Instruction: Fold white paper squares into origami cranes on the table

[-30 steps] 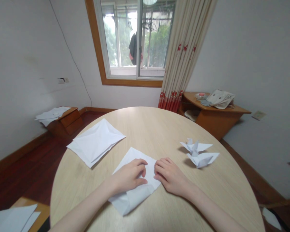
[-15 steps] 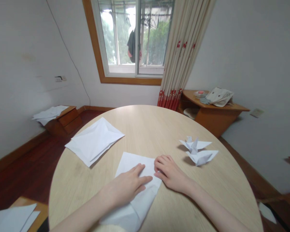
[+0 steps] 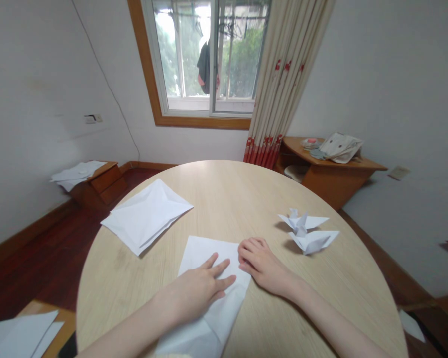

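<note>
My left hand [image 3: 197,291] lies flat on a folded white paper sheet [image 3: 205,253] with its fingers spread, holding nothing. The lower part of the sheet runs out from under that hand toward the table's near edge. My right hand [image 3: 261,261] rests beside it at the sheet's right edge, fingers loosely curled and touching the paper. Just beyond this hand, two white origami cranes [image 3: 306,231] lie close together on the pale wooden round table [image 3: 302,308]. A larger folded white sheet [image 3: 145,214] lies at the table's far left.
A wooden bedside cabinet [image 3: 97,184] with loose paper stands beyond the table at left. A wooden corner shelf [image 3: 332,171] holds a cloth bag and a dish. Paper sheets lie on a wooden surface [image 3: 18,333] at lower left, and a scrap [image 3: 410,325] lies on the floor at right.
My left hand has flattened and its fingers have spread. The sheet beneath it has shifted, with its lower part reaching further toward me. The whole view has tilted slightly.
</note>
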Available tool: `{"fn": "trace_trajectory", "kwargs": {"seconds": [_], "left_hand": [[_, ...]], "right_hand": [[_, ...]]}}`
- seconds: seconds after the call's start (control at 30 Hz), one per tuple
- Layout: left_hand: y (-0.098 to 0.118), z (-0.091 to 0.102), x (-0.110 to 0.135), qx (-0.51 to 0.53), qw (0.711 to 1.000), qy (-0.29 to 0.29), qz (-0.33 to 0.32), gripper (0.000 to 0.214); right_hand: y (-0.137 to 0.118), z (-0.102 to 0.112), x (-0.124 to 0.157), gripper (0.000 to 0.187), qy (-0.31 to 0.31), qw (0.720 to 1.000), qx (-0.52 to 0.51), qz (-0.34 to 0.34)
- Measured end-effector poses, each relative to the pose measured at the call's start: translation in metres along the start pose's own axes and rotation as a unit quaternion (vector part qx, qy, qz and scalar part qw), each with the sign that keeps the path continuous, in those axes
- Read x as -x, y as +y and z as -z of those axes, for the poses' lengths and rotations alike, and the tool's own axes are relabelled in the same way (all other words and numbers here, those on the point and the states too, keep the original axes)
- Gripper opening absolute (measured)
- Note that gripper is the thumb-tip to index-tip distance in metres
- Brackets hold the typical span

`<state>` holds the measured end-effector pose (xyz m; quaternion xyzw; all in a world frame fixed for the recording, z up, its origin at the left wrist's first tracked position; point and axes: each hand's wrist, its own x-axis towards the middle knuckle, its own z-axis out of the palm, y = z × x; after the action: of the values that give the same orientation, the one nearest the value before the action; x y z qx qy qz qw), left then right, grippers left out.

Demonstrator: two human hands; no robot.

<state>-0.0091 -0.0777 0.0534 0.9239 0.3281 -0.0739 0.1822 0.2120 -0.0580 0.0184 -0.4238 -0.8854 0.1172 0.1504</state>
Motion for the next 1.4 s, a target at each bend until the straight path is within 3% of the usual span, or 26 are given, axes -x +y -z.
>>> {"fn": "trace_trajectory", "kwargs": {"seconds": [0.57, 0.93, 1.2, 1.33, 1.4], "left_hand": [[0.007, 0.000, -0.001, -0.010, 0.999, 0.001, 0.035, 0.046], [0.013, -0.007, -0.010, -0.083, 0.993, 0.009, 0.082, 0.049], [0.012, -0.004, -0.009, -0.084, 0.994, 0.020, 0.060, 0.046], [0.012, -0.006, -0.010, -0.082, 0.994, 0.033, 0.061, 0.042], [0.012, -0.007, -0.010, -0.086, 0.994, 0.038, 0.061, 0.041]], "right_hand": [[-0.002, 0.000, -0.003, 0.010, -0.005, 1.000, 0.022, 0.002], [0.002, -0.006, -0.005, 0.006, 0.045, 0.998, 0.033, -0.005], [0.002, -0.002, -0.001, 0.022, 0.084, 0.995, 0.044, 0.020], [-0.001, 0.006, 0.005, 0.013, 0.031, 0.999, 0.031, -0.007], [-0.002, 0.010, 0.008, 0.022, -0.013, 0.999, 0.044, -0.025]]}}
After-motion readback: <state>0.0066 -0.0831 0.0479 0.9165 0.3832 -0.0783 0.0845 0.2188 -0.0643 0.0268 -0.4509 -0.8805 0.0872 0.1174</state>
